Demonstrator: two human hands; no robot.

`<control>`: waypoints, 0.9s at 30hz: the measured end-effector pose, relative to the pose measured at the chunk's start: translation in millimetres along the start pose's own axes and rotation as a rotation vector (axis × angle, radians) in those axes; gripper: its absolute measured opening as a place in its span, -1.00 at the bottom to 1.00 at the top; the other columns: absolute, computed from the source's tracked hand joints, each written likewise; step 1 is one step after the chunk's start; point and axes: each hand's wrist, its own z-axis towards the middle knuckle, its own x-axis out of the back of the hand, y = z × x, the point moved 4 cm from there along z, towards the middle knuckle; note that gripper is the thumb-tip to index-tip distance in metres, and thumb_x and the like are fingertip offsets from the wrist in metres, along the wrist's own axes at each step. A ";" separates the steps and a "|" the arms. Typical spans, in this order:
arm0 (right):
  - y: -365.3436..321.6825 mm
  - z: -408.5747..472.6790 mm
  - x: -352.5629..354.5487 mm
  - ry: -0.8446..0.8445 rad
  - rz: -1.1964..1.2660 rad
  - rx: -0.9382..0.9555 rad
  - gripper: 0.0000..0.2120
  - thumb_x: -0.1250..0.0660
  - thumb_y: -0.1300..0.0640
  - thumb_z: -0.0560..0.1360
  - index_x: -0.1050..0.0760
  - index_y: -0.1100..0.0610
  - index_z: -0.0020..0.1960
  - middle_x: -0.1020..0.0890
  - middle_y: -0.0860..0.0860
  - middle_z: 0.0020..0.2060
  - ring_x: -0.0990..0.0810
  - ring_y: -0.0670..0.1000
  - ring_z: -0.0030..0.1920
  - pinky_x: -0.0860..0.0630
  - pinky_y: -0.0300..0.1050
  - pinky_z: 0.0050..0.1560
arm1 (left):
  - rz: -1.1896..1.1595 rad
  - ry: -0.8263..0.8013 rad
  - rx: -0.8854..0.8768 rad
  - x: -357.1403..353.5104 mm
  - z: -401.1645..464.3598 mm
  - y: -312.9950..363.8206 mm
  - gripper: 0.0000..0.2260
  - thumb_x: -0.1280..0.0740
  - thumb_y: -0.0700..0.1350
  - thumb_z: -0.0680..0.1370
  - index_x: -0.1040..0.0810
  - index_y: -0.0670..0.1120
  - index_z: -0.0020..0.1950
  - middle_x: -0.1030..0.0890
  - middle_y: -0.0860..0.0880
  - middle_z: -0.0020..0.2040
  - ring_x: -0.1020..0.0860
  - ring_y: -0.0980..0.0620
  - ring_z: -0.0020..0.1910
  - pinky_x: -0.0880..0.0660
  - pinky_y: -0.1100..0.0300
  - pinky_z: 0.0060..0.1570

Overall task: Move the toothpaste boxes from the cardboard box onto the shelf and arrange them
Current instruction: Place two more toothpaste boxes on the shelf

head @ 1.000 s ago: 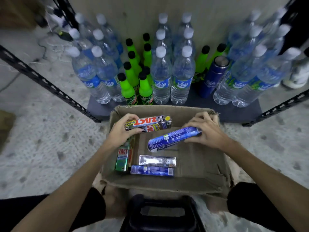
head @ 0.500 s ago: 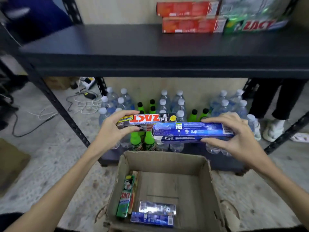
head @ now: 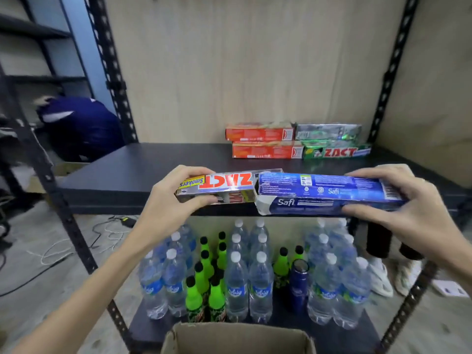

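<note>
Only the far rim of the cardboard box (head: 237,337) shows at the bottom edge, so its contents are cut off from view. Behind the lower shelf, 2 dark trouser legs and pale shoes (head: 394,277) are partly hidden by the shelf post, and a crouching person in blue (head: 79,126) at the left is blurred.

Up front, the left hand (head: 169,204) grips a grey toothpaste box (head: 224,186) by its left end, thumb under and fingers curled over the top; its red ZACT lettering and a yellow "Smokers" tag read upside down. A second box seems to sit beneath it, but that is hard to make out. The right hand (head: 393,200) grasps a blue toothpaste box (head: 329,194) marked Safi at its right end, fingers wrapped over and thumb along the front; its left flap is torn and crumpled. Both boxes are held end to end, touching, just above the front edge of the dark shelf (head: 143,169).

At the back right of that shelf lie 4 boxes in 2 rows: 2 red boxes (head: 263,144) on the left, a silver-green box (head: 328,131) and a green ZACT box (head: 337,152) on the right.

Below stand clear water bottles (head: 260,284), green bottles (head: 194,300) and a dark blue flask (head: 297,284)
</note>
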 end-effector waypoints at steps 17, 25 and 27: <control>191.2 95.0 24.9 -0.127 -0.308 -0.285 -0.51 -0.38 -0.47 0.29 -0.55 -0.35 0.16 -0.57 -0.21 0.17 -0.33 -0.08 0.30 -0.11 -0.08 0.15 | 0.265 -0.069 0.179 -76.1 158.2 -85.1 -0.65 -0.53 0.05 0.50 -0.62 0.17 0.28 -0.52 0.03 0.24 -0.44 0.02 0.32 -0.37 -0.01 0.41; 211.9 119.2 9.7 -0.104 -0.465 -0.210 -0.45 -0.34 -0.45 0.36 -0.52 -0.30 0.30 -0.47 -0.19 0.19 -0.26 -0.07 0.26 -0.10 -0.05 0.09 | 0.546 -0.028 -0.056 -89.7 172.0 -88.4 -0.49 -0.38 0.28 0.44 -0.64 0.11 0.33 -0.48 0.09 0.19 -0.30 0.11 0.16 -0.33 0.07 0.23; 211.4 122.8 7.9 -0.123 -0.495 -0.182 -0.43 -0.30 -0.45 0.38 -0.47 -0.30 0.35 -0.46 -0.17 0.19 -0.25 -0.07 0.26 -0.08 -0.07 0.08 | 0.579 -0.036 -0.093 -91.8 176.8 -90.2 -0.54 -0.40 0.23 0.47 -0.65 0.10 0.32 -0.50 0.08 0.25 -0.35 0.06 0.21 -0.33 0.08 0.24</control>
